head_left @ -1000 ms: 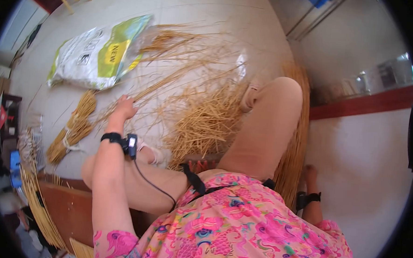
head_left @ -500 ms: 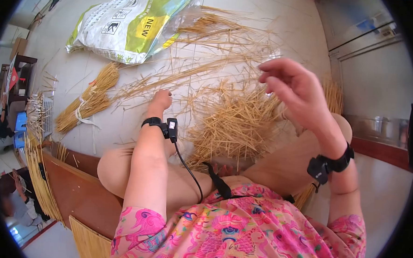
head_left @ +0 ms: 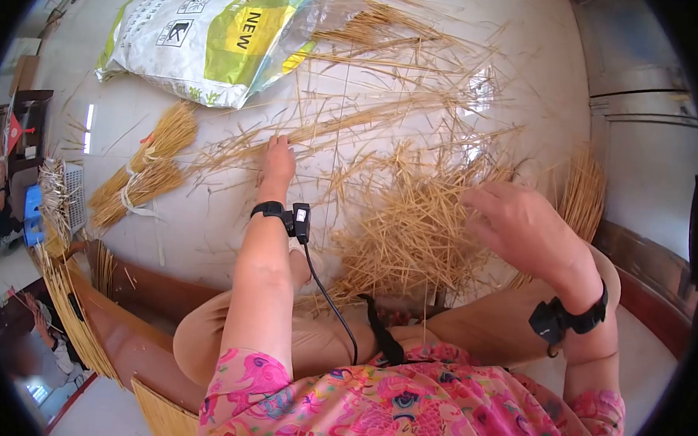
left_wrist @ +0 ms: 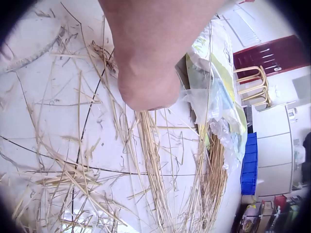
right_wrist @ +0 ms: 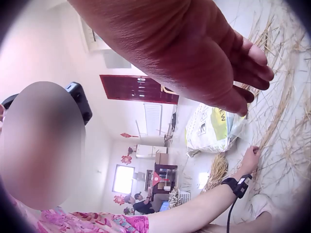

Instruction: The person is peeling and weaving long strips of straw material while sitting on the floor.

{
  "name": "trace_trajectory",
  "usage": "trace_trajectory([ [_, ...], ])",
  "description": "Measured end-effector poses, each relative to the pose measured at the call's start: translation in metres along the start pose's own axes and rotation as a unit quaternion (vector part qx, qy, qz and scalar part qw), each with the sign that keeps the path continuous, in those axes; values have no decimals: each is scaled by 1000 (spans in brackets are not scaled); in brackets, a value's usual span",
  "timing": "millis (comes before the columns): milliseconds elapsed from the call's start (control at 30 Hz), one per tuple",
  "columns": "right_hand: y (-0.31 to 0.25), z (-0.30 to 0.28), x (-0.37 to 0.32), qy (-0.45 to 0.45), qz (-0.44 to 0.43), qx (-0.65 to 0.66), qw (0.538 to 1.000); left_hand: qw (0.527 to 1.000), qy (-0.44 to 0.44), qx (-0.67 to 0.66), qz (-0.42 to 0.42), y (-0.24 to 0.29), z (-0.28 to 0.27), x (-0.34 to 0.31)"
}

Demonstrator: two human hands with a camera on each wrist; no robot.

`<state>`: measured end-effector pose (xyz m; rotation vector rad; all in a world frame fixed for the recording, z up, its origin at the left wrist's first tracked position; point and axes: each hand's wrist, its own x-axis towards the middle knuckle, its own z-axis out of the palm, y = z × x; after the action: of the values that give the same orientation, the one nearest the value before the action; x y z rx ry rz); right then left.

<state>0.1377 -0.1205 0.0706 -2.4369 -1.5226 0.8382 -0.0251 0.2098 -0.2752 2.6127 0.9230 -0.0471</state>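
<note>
Low over the floor, my left hand (head_left: 278, 161) grips a thin bundle of straw stalks (left_wrist: 150, 160), which runs out from under the curled fingers in the left wrist view. The hand itself hides the gripped part. My right hand (head_left: 514, 223) overlaps the right side of a heap of loose short straw (head_left: 404, 229) in the head view. In the right wrist view its fingers (right_wrist: 252, 73) are spread loosely, with nothing between fingers and thumb. Long stalks (head_left: 370, 118) lie beyond both hands.
A white and green sack (head_left: 216, 41) with straw at its mouth lies at the back. Tied straw bundles (head_left: 146, 172) lie to the left. A brown wooden bench (head_left: 123, 317) stands by the left knee. Standing stalks (head_left: 583, 191) lean near the right wall.
My right hand has risen from low beside the right leg, crossed over the knee and lowered toward the straw heap. The left hand has moved slightly forward along the long stalks.
</note>
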Motion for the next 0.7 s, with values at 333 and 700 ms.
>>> trace_trajectory([
  [333, -1, -4, 1, -16, 7, -14, 1000, 995, -28, 97, 12, -2, 28, 25],
  [700, -3, -8, -18, 17, -24, -9, 1000, 982, -85, 14, 169, 26, -36, 11],
])
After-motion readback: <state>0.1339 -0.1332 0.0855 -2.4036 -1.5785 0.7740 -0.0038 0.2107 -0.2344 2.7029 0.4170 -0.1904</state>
